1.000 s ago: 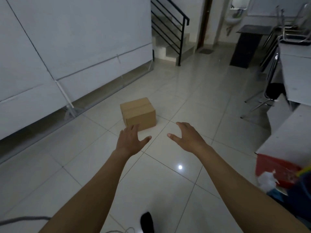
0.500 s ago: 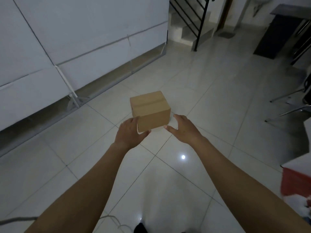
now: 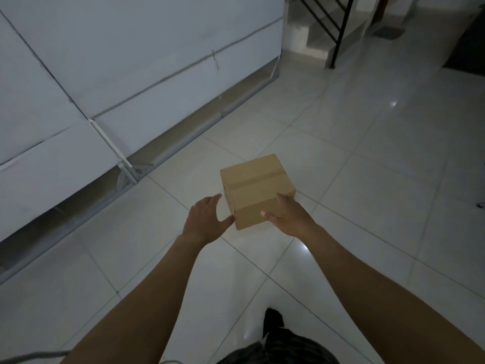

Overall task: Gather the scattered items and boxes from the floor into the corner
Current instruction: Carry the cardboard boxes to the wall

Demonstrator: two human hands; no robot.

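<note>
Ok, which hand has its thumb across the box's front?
The right hand: its thumb overlaps the cardboard box's front; the left hand is beside its left edge.

1. A small brown cardboard box (image 3: 258, 190) is shown closed, with a strip of tape run along the seam of its top.
2. It is set upright on the pale tiled floor (image 3: 354, 179).
3. It is turned cornerwise, so that one vertical edge and two side faces are presented to the camera.
</note>
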